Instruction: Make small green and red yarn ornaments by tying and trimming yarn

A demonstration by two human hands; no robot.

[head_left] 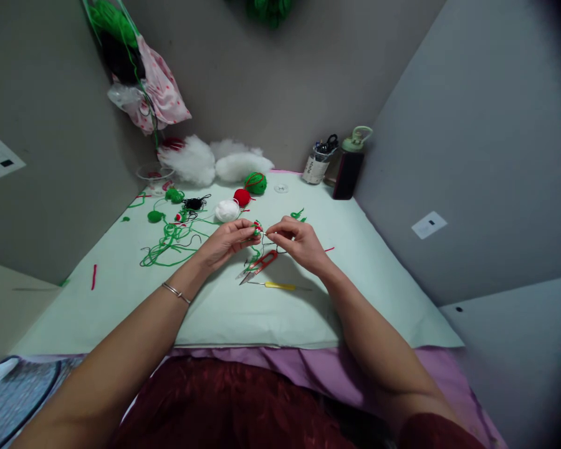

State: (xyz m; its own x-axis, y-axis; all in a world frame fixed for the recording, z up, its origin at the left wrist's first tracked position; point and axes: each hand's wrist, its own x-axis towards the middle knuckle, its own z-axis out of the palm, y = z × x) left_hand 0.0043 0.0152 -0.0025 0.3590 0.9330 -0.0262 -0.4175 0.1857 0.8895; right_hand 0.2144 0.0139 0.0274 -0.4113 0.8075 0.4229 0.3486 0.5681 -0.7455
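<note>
My left hand [234, 240] is closed on a small crocheted piece [257, 229] in green, red and white, pinched between thumb and fingers. Close beside it, my right hand [298, 242] is closed in a pinch, its fingertips almost at the piece. A thin pale sliver shows at those fingertips, too small to name. Dark thread hangs below the hands. Under them lie red-handled thread snips [262, 265], with a yellow-handled crochet hook [279, 286] just nearer to me.
Loose green yarn [166, 246] tangles at the left. Behind it sit white [227, 211], red [242, 197] and green yarn balls [255, 183]. White stuffing [191, 162], a pen cup [315, 165] and a bottle [350, 165] stand along the back wall.
</note>
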